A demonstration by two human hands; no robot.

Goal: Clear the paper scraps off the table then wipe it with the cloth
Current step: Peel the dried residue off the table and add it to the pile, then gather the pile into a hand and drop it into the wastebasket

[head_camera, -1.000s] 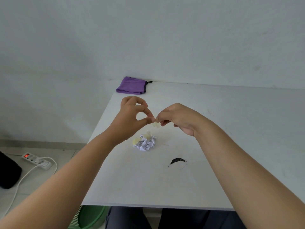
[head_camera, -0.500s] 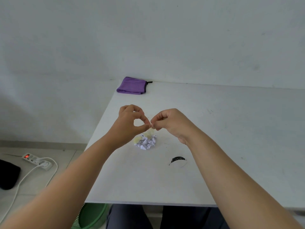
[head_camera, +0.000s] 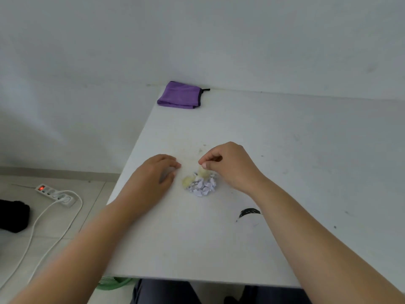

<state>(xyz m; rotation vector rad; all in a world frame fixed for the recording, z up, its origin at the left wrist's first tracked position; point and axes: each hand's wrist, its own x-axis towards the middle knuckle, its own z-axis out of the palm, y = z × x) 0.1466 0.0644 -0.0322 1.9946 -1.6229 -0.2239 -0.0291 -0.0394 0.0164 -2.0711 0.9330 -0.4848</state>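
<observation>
A small pile of white and pale yellow paper scraps (head_camera: 202,187) lies on the white table (head_camera: 295,163), near its left side. My right hand (head_camera: 230,165) hovers just right of and above the pile, its thumb and forefinger pinching a pale yellow scrap (head_camera: 202,172) on top. My left hand (head_camera: 156,175) rests on the table just left of the pile, fingers loosely curled, holding nothing. A folded purple cloth (head_camera: 180,95) lies at the table's far left corner, against the wall.
A black curved mark (head_camera: 249,212) shows on the tabletop near my right forearm. A green basket (head_camera: 114,281) peeks out under the table's front edge. On the floor to the left lie a power strip (head_camera: 54,194) with its cable and a black object (head_camera: 13,216).
Both hands were raised with fingertips pinched together over a scrap. They have come apart and dropped: the left onto the table, the right down onto the pile.
</observation>
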